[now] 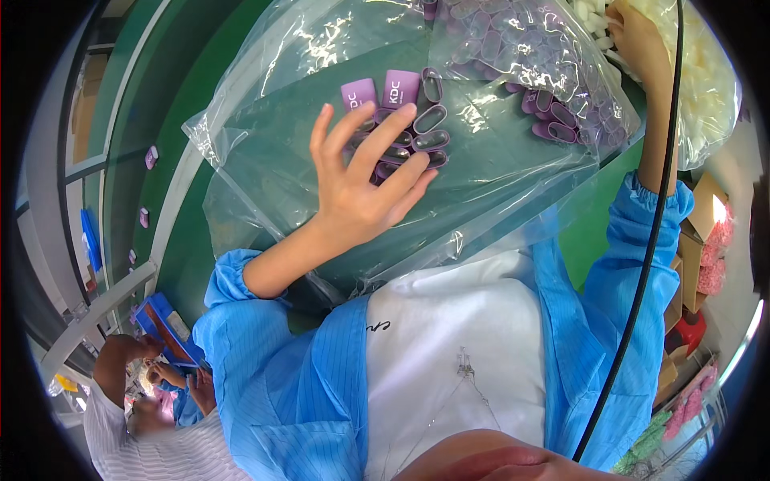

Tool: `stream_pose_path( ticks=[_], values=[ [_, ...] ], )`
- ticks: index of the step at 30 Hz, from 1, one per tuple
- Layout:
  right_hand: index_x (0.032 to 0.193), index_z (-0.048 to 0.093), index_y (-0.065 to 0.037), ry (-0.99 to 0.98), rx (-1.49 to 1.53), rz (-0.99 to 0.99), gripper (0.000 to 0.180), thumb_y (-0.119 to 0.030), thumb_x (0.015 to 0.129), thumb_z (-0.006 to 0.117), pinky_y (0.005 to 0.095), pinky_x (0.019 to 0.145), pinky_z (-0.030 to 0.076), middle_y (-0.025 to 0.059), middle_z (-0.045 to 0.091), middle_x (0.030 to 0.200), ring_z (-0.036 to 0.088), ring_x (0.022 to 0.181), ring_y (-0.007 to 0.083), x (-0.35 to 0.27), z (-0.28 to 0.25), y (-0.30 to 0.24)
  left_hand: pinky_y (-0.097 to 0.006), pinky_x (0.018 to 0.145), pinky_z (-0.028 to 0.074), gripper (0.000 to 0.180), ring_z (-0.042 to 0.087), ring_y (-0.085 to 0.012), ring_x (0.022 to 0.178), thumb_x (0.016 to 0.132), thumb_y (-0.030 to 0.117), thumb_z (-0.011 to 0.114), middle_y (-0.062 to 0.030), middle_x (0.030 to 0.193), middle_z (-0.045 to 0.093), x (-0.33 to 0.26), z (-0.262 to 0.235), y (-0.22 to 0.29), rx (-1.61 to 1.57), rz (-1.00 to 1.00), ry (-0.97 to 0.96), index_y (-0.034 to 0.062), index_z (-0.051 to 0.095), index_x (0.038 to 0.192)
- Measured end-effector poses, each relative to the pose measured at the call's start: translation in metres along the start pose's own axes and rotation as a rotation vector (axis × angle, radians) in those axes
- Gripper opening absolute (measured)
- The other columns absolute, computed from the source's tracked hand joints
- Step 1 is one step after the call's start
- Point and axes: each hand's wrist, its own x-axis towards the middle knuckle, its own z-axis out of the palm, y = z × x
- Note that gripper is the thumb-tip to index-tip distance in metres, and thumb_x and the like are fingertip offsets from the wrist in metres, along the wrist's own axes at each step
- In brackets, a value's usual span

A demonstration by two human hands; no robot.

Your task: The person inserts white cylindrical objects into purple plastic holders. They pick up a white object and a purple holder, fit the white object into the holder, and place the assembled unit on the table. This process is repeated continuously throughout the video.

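Note:
My left hand (365, 184) is spread palm down over a small cluster of purple oval sleeves (431, 119), its fingertips on or just above them. The sleeves are hollow, and several stand with their open ends up. Two flat purple pieces (400, 88) with white print lie beyond my fingers. Under all of these is a large clear plastic bag (481, 204). At the far right, my right hand (638, 40) reaches to a heap of small white plastic pieces (592, 18). Its fingers curl in among them, and what they hold is hidden.
More purple sleeves (553, 120) fill the clear bag at the upper right. Another bag of pale yellowish pieces (706, 88) lies beyond my right arm. A black cable (642, 276) hangs across the right side. Cardboard boxes (706, 208) stand at right; a co-worker's arm (120, 369) shows lower left.

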Motion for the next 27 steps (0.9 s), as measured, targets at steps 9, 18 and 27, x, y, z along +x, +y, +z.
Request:
stream_pose_path(
  ticks=[9, 18, 27],
  values=[
    [0.114, 0.068, -0.006, 0.562, 0.295, -0.141, 0.02, -0.009, 0.094, 0.069, 0.0351, 0.08, 0.052, 0.0154, 0.07, 0.115, 0.064, 0.09, 0.0264, -0.07, -0.03, -0.071, -0.047, 0.099, 0.045, 0.018, 0.062, -0.0306, 0.108, 0.066, 0.009, 0.078, -0.0106, 0.114, 0.072, 0.012, -0.019, 0.025, -0.185, 0.09, -0.068, 0.0067, 0.07, 0.081],
    [0.097, 0.068, 0.001, 0.052, 0.795, -0.515, 0.022, 0.002, 0.076, 0.077, 0.0373, 0.073, 0.052, 0.0139, 0.07, 0.108, 0.059, 0.083, 0.03, -0.17, -0.013, -0.177, -0.038, 0.074, 0.056, 0.038, 0.067, -0.0321, 0.085, 0.074, -0.007, 0.079, -0.0148, 0.101, 0.071, 0.008, -0.003, 0.043, -0.403, -0.172, -0.175, -0.0028, 0.067, 0.11],
    [0.094, 0.067, 0.002, 0.095, 0.701, -0.357, 0.022, 0.007, 0.074, 0.075, 0.0344, 0.067, 0.052, 0.0121, 0.069, 0.104, 0.063, 0.082, 0.0268, -0.176, -0.016, -0.181, -0.037, 0.077, 0.057, 0.039, 0.07, -0.0332, 0.091, 0.075, -0.006, 0.08, -0.0167, 0.106, 0.071, -0.006, 0.012, 0.026, -0.457, -0.179, -0.112, -0.005, 0.067, 0.112]
  ],
)
